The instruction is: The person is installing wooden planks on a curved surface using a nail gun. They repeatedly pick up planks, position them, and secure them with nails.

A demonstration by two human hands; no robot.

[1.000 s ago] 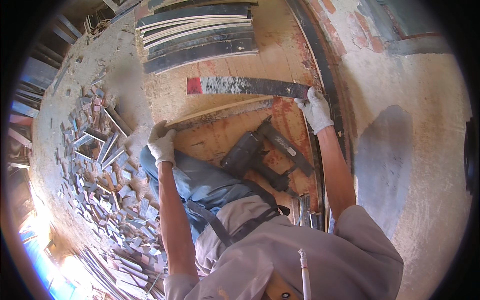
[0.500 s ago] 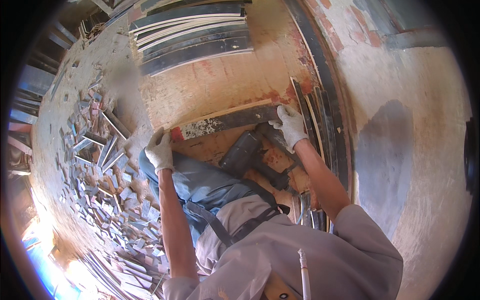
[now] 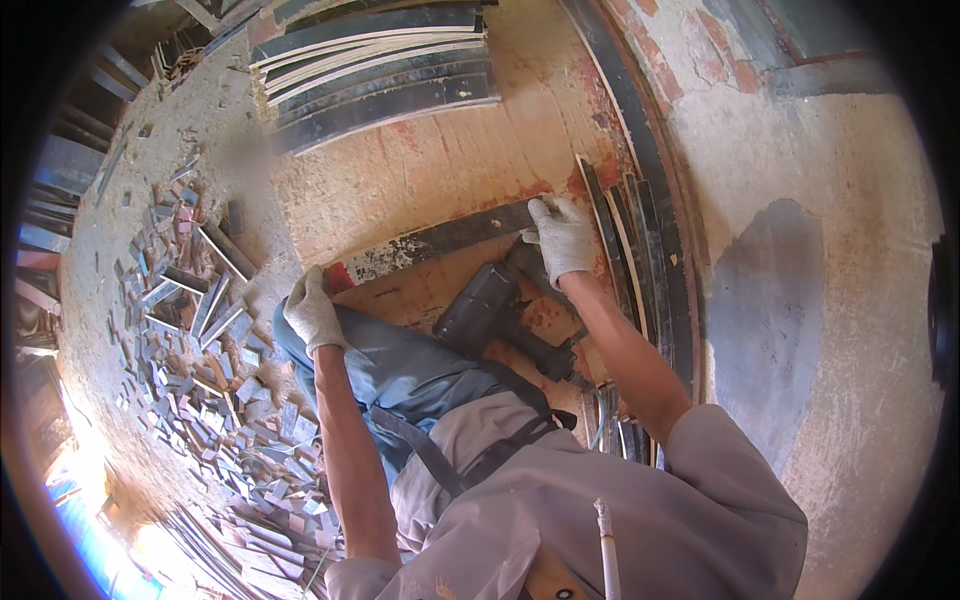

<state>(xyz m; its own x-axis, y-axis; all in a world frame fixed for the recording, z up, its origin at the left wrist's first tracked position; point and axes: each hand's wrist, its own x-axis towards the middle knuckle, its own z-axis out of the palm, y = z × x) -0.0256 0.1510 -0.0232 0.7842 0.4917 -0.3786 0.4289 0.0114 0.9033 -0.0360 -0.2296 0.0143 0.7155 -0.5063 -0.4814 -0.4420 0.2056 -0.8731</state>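
Left hand [image 3: 314,314] and right hand [image 3: 563,240] hold a strip [image 3: 440,245] at opposite ends; uneven pressure could skew it toward the power tool [image 3: 478,307].

Woodworking shop, rough one. Evidence: heap of small rectangular dark-faced wood offcuts [image 3: 253,388] on a dusty grey-brown floor [image 3: 225,110], stack of long black-faced plywood strips [image 3: 385,105] on a tan, red-stained wooden work surface [image 3: 400,180], black pistol-shaped power tool [image 3: 480,305] lying on the same surface. Dark boards [image 3: 68,165] piled along the left edge of view. Worn beige plaster wall [image 3: 860,250] to the right, bare red brick [image 3: 664,82] showing through.
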